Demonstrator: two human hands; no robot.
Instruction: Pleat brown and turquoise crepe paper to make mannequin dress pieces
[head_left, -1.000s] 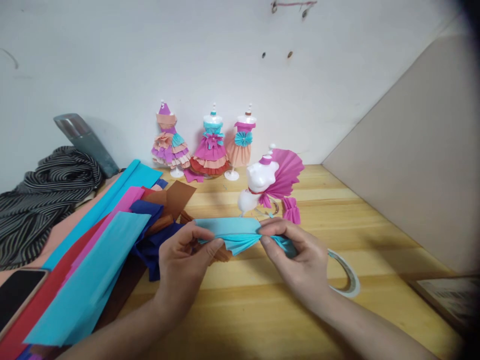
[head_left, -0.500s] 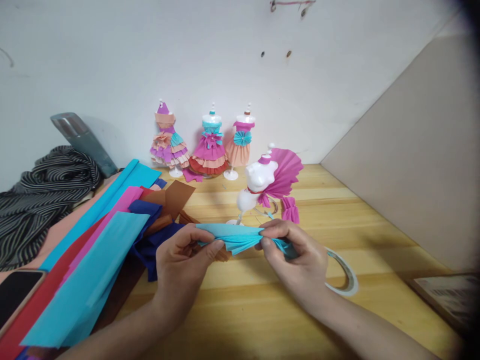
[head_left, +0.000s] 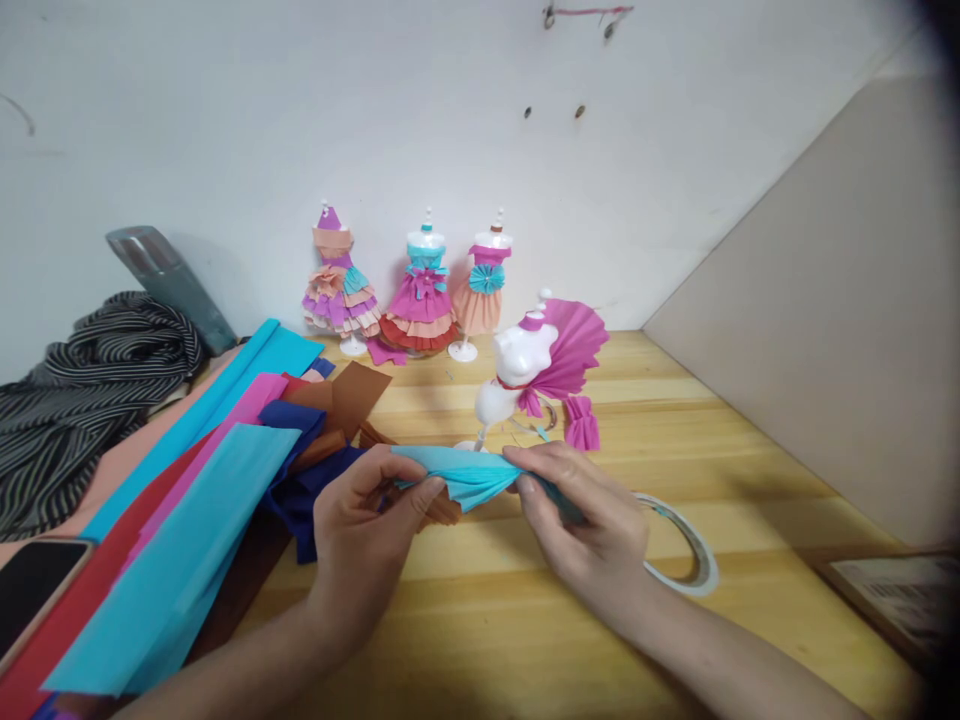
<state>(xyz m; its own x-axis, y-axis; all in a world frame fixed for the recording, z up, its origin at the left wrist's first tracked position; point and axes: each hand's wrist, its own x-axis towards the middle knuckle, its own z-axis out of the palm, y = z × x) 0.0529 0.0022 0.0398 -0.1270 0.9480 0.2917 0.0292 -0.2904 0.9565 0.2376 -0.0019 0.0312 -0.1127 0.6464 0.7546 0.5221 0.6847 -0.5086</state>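
Observation:
A strip of light-blue crepe paper (head_left: 476, 478), gathered into pleats, stretches between my two hands above the table. My left hand (head_left: 375, 530) pinches its left end between thumb and fingers. At the right, my right hand (head_left: 585, 520) squeezes the folds together, and its fingers cover part of that end. Just beyond the paper stands a small white mannequin (head_left: 521, 350), leaning, with a red band at its waist. A pleated magenta paper fan (head_left: 574, 345) is fixed behind it. A gathered magenta paper piece (head_left: 581, 423) lies to its right.
Three mannequins in paper dresses (head_left: 425, 290) line the wall. Coloured paper sheets (head_left: 180, 540), a phone (head_left: 37, 590) and striped cloth (head_left: 112, 370) lie at left, near a leaning bottle (head_left: 172, 285). A tape roll (head_left: 701, 565) rests by my right hand; a framed object (head_left: 892, 600) is at far right.
My right thumb and fingers have shifted slightly left along the strip, bunching the pleats tighter. My left hand stays nearly in place. The view has tilted very slightly.

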